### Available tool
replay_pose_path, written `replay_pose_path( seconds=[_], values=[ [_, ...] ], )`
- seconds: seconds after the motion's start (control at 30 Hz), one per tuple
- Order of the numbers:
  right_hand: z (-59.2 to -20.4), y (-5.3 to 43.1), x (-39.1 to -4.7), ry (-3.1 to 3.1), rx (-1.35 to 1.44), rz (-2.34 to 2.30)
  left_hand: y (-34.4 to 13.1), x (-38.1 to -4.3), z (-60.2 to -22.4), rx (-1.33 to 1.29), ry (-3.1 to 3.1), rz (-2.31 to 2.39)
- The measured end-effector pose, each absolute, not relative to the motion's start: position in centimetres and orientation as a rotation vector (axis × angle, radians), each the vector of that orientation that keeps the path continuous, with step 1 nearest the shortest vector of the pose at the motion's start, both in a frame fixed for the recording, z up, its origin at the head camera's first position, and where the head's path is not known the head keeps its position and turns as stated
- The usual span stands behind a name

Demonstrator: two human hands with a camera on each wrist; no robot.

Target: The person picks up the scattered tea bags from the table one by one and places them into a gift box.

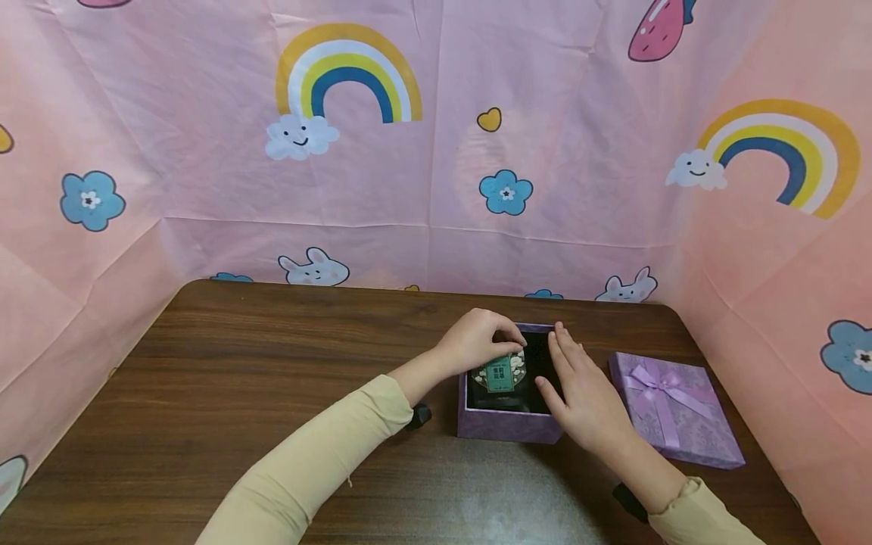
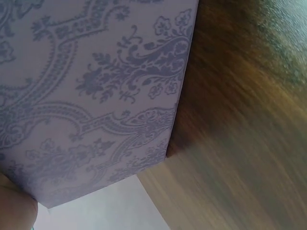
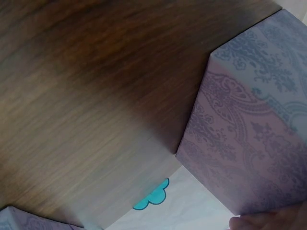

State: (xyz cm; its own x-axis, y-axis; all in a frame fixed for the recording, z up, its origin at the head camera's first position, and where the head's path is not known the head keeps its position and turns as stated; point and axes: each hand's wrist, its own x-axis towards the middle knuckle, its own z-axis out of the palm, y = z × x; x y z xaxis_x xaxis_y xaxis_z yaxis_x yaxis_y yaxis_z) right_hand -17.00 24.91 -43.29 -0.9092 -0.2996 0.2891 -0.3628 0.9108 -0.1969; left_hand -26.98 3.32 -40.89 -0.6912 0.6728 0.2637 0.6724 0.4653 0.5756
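Observation:
A purple patterned gift box [image 1: 507, 426] stands uncovered on the table, its inside dark. In it is a dark packet [image 1: 500, 378] with a green label and pale flowers printed around it. Reaching over the box from the left, my left hand [image 1: 477, 342] pinches the packet's top edge between thumb and fingers. My right hand [image 1: 591, 401] lies along the box's right wall with straight fingers, covering part of that rim. Each wrist view shows an outer side of the box close up, with a bit of fingertip [image 3: 271, 219] at its rim in the right wrist view.
Right of the box lies its square purple lid [image 1: 702, 412], topped with a lilac ribbon bow [image 1: 661, 382]. The brown wooden table [image 1: 272, 363] is bordered behind and at both sides by a pink cloth [image 1: 381, 182] printed with rainbows and flowers.

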Motion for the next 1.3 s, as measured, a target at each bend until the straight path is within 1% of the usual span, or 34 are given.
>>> replay_pose_path(
  seconds=[0.3, 0.5, 1.3],
  values=[
    [-43.40, 24.96, -17.14, -2.831, 0.495, 0.367, 3.19, -27.09, -40.76, 1.288, 2.673, 0.976],
    [-43.34, 24.96, -17.10, -2.852, 0.484, 0.372, 3.25, -27.18, -40.75, 1.273, 2.663, 0.909],
    [-43.32, 24.78, -16.94, -2.847, 0.474, 0.381, 2.98, -27.24, -40.62, 1.263, 2.658, 0.980]
  ],
)
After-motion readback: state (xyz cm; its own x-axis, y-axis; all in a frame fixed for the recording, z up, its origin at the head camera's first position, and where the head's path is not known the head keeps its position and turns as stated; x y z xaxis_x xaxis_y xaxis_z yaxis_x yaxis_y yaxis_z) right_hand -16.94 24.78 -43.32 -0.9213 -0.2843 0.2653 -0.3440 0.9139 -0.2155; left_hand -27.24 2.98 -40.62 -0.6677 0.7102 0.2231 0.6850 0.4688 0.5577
